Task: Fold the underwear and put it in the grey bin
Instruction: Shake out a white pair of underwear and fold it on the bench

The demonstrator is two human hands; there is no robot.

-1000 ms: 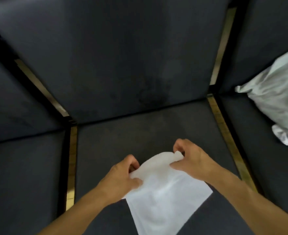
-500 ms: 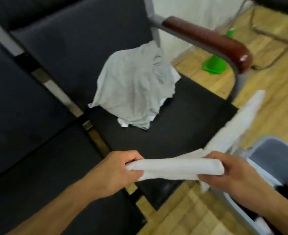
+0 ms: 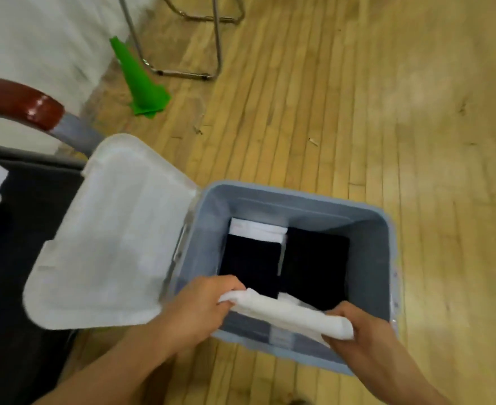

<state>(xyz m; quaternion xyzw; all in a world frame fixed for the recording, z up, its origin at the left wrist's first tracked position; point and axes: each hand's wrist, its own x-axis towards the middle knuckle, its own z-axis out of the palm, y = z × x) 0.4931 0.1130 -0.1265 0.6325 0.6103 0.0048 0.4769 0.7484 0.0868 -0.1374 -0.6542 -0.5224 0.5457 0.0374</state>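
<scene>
Pale wooden plank floor (image 3: 358,112) — chrome chair legs (image 3: 182,73), a green cone (image 3: 144,89), a white wall (image 3: 36,39).

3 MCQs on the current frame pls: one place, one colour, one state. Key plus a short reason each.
1. Where is the folded white underwear?
A. over the near edge of the grey bin, held at both ends
B. on the chair seat
C. on the floor

2. What colour is the cone on the floor?
A. red
B. green
C. blue

3. What state is the bin's lid in?
A. shut
B. missing
C. swung open to the bin's left

Key:
1 A: the left hand and right hand each keep a grip on one end above the bin's near wall.
2 B: it is bright green against the wood floor.
3 C: the white lid lies folded out, and dark and white folded items show inside.
</scene>
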